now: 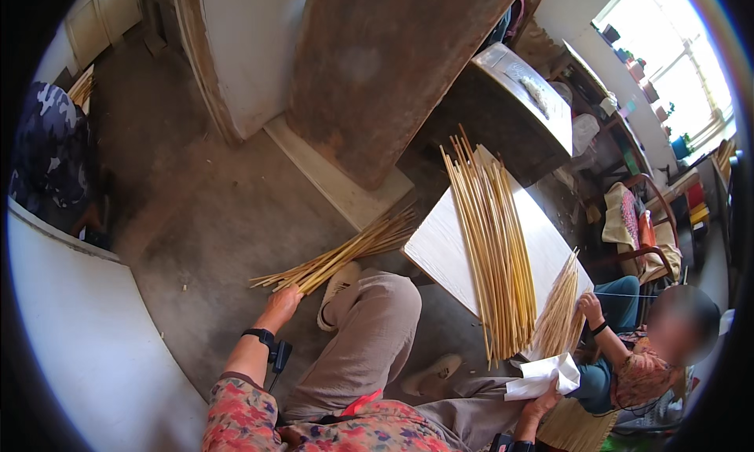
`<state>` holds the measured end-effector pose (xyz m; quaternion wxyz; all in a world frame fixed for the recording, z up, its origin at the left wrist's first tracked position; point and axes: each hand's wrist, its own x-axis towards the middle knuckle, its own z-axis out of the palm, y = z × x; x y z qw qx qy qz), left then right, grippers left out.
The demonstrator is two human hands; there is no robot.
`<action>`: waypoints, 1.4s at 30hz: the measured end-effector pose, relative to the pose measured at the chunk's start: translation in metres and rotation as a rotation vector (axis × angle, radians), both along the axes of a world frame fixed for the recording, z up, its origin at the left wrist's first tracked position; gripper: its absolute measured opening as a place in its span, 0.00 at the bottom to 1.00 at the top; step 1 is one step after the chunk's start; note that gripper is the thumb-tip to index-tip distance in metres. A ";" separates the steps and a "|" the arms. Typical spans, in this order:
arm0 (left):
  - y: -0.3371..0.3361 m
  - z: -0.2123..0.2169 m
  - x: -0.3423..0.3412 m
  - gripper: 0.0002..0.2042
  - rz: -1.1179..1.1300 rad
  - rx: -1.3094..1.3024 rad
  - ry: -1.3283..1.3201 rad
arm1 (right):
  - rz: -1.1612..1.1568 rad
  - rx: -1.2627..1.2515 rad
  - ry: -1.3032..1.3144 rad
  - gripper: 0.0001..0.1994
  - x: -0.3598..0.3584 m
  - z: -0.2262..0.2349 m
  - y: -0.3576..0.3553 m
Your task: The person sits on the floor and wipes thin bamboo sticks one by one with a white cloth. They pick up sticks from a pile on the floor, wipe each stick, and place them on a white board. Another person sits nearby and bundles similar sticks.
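Note:
My left hand [283, 303] is closed round the near end of a bundle of thin yellow-brown reed stalks [357, 252]. The stalks slant away from it, low over the floor beside my shoe, their far ends fanned near the table. In my right hand [542, 403], over by my right knee, is a crumpled white cloth [542, 375]. On the white table [436, 244] lies a large pile of longer, similar stalks [491, 256]. Next to it are thinner, paler stalks [559, 311], where another person's hand [591, 309] rests.
A co-worker [628, 365] sits close on my right. Beyond the table stand a cabinet [503, 106] and a wooden armchair [640, 232] with cushions. A brown door [369, 67] leans ahead. At far left, a person's camouflage clothing [51, 146] shows behind a white surface [86, 326].

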<state>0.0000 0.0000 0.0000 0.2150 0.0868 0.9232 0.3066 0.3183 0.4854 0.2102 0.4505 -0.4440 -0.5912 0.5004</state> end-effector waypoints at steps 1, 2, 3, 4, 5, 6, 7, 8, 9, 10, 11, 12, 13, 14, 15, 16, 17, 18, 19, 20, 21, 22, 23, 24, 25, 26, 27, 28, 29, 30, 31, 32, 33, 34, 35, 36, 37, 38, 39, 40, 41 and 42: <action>0.000 -0.001 0.004 0.12 -0.012 -0.005 0.000 | -0.012 0.008 0.008 0.20 0.000 0.007 -0.006; 0.001 -0.002 0.008 0.12 -0.024 -0.011 -0.001 | -0.025 0.016 0.015 0.19 0.002 0.012 -0.008; -0.005 -0.006 -0.005 0.11 -0.023 -0.043 -0.008 | -0.010 0.007 0.023 0.19 -0.007 0.001 -0.010; -0.011 -0.010 -0.018 0.11 -0.022 -0.075 -0.016 | 0.005 -0.001 0.031 0.19 -0.012 -0.010 -0.011; -0.017 -0.015 -0.030 0.11 -0.020 -0.106 -0.024 | 0.021 -0.009 0.038 0.19 -0.018 -0.021 -0.013; -0.017 -0.026 -0.029 0.10 -0.024 -0.107 -0.010 | 0.015 -0.012 0.020 0.19 -0.017 -0.023 -0.011; -0.018 -0.040 -0.028 0.10 -0.028 -0.104 0.005 | 0.009 -0.012 0.001 0.19 -0.016 -0.021 -0.009; -0.018 -0.053 -0.026 0.09 -0.032 -0.101 0.019 | 0.003 -0.012 -0.017 0.19 -0.015 -0.020 -0.007; -0.018 -0.060 -0.027 0.09 -0.061 -0.130 0.030 | -0.001 0.013 -0.050 0.19 -0.010 -0.022 -0.003; -0.017 -0.066 -0.028 0.09 -0.089 -0.159 0.041 | -0.005 0.036 -0.084 0.19 -0.005 -0.024 0.002; -0.017 -0.075 -0.029 0.09 -0.118 -0.188 0.052 | -0.009 0.060 -0.117 0.18 0.000 -0.025 0.007; -0.017 -0.085 -0.030 0.06 -0.119 -0.238 0.080 | -0.010 0.064 -0.134 0.18 -0.005 -0.023 0.005; -0.019 -0.095 -0.030 0.06 -0.126 -0.270 0.091 | -0.011 0.067 -0.150 0.18 -0.010 -0.021 0.002; -0.020 -0.104 -0.030 0.07 -0.134 -0.303 0.102 | -0.010 0.070 -0.166 0.18 -0.014 -0.019 -0.001; -0.018 -0.102 -0.033 0.08 -0.145 -0.334 0.114 | -0.018 0.074 -0.161 0.18 -0.014 -0.019 -0.001; -0.014 -0.101 -0.037 0.09 -0.157 -0.352 0.083 | -0.024 0.077 -0.156 0.18 -0.013 -0.019 -0.001; -0.011 -0.098 -0.039 0.09 -0.138 -0.341 0.076 | -0.030 0.081 -0.150 0.18 -0.013 -0.020 -0.002; -0.007 -0.092 -0.044 0.10 -0.123 -0.333 0.073 | 0.049 0.113 -0.157 0.18 -0.025 -0.012 -0.020; -0.005 -0.090 -0.046 0.10 -0.108 -0.327 0.071 | 0.126 0.145 -0.164 0.17 -0.048 0.005 -0.054; -0.004 -0.096 -0.045 0.10 -0.099 -0.340 0.078 | 0.128 0.133 -0.178 0.17 -0.049 0.007 -0.053; -0.002 -0.097 -0.045 0.10 -0.087 -0.363 0.041 | 0.130 0.119 -0.191 0.17 -0.051 0.008 -0.053; 0.000 -0.098 -0.045 0.09 -0.073 -0.383 0.003 | 0.049 0.058 -0.208 0.17 -0.033 -0.003 -0.024; 0.001 -0.098 -0.047 0.09 -0.061 -0.408 -0.032 | -0.033 -0.007 -0.222 0.17 -0.022 -0.011 -0.007; 0.000 -0.104 -0.046 0.08 -0.080 -0.449 0.039 | 0.023 0.092 -0.192 0.17 -0.034 -0.009 -0.022; -0.003 -0.114 -0.046 0.08 -0.106 -0.489 0.110 | 0.073 0.192 -0.164 0.17 -0.062 0.003 -0.059; -0.007 -0.125 -0.044 0.07 -0.127 -0.522 0.177 | 0.068 0.204 -0.166 0.17 -0.063 0.006 -0.061; -0.011 -0.133 -0.043 0.07 -0.129 -0.544 0.224 | 0.066 0.213 -0.166 0.17 -0.066 0.006 -0.063; -0.016 -0.141 -0.041 0.07 -0.123 -0.563 0.267 | 0.013 0.131 -0.193 0.17 -0.048 -0.002 -0.034; -0.019 -0.145 -0.039 0.06 -0.121 -0.586 0.313 | -0.045 0.045 -0.218 0.17 -0.034 -0.009 -0.014; -0.018 -0.142 -0.042 0.06 -0.107 -0.637 0.351 | -0.045 0.052 -0.227 0.16 -0.029 -0.013 -0.009; -0.017 -0.138 -0.044 0.06 -0.115 -0.616 0.356 | -0.044 0.060 -0.236 0.16 -0.024 -0.016 -0.004; -0.017 -0.135 -0.047 0.05 -0.122 -0.595 0.361 | -0.043 0.068 -0.245 0.16 -0.018 -0.019 0.000; -0.017 -0.129 -0.050 0.05 -0.128 -0.576 0.363 | -0.044 0.044 -0.253 0.16 -0.017 -0.019 0.002; -0.015 -0.126 -0.053 0.05 -0.135 -0.575 0.371 | -0.045 0.020 -0.262 0.16 -0.015 -0.020 0.004; -0.014 -0.124 -0.056 0.05 -0.142 -0.575 0.379 | -0.045 -0.003 -0.270 0.16 -0.014 -0.020 0.006; -0.012 -0.122 -0.059 0.05 -0.148 -0.574 0.388 | -0.045 0.020 -0.280 0.17 -0.015 -0.021 0.006; -0.010 -0.119 -0.061 0.05 -0.158 -0.563 0.401 | -0.044 0.043 -0.290 0.17 -0.016 -0.021 0.005; -0.007 -0.117 -0.063 0.05 -0.169 -0.552 0.415 | -0.044 0.066 -0.300 0.17 -0.018 -0.022 0.005; -0.004 -0.116 -0.065 0.05 -0.180 -0.539 0.429 | -0.032 0.066 -0.279 0.17 -0.021 -0.021 0.003; -0.002 -0.117 -0.068 0.05 -0.172 -0.521 0.459 | -0.021 0.066 -0.258 0.18 -0.025 -0.020 0.000; 0.000 -0.118 -0.072 0.05 -0.164 -0.504 0.489 | -0.009 0.065 -0.237 0.18 -0.029 -0.019 -0.004; 0.003 -0.117 -0.076 0.05 -0.156 -0.484 0.520 | -0.022 0.080 -0.238 0.18 -0.032 -0.018 -0.007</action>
